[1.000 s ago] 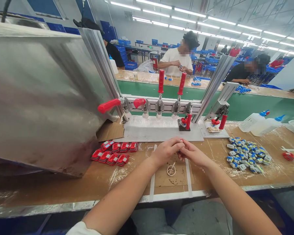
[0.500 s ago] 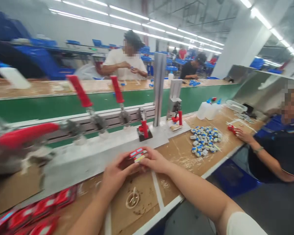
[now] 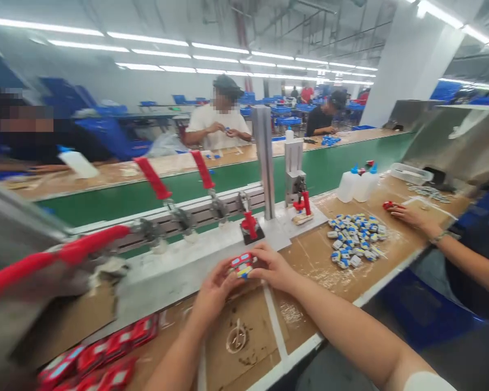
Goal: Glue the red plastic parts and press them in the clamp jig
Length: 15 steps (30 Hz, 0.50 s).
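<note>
The left hand (image 3: 215, 283) and right hand (image 3: 274, 268) pinch a red plastic part (image 3: 240, 261) between partly curled fingers (image 3: 262, 252) above the tabletop (image 3: 309, 254).

Bright overhead rows of tube lights (image 3: 220, 48), wide-angle edge stretching, soft blur leftward

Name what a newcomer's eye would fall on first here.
Probably the tall red handles, standing up beyond the hands. Next, the red part held between the left grip and right grip. Then the heap of blue, yellow and pale pieces on the bench to their right.
</note>
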Available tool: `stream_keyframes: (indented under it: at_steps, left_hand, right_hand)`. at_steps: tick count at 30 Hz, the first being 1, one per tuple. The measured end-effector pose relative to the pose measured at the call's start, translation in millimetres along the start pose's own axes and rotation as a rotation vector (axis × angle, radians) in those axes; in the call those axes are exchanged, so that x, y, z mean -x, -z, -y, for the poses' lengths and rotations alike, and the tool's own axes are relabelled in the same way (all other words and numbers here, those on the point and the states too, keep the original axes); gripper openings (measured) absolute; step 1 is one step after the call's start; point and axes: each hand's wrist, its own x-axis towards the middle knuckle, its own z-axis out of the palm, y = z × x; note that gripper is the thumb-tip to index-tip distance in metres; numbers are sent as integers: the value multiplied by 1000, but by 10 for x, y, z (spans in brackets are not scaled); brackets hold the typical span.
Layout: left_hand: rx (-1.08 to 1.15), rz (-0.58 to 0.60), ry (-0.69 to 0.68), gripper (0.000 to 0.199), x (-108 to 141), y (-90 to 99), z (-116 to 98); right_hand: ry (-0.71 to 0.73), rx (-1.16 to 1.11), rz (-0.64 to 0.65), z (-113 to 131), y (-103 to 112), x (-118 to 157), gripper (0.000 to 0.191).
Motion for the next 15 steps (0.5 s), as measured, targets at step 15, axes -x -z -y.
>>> stream_keyframes:
  at_steps: [15]
  left_hand:
    - [-162, 169, 82, 72, -799, 75, -61]
  right_hand:
    - [-259, -30, -278, 188, 228, -685, 39]
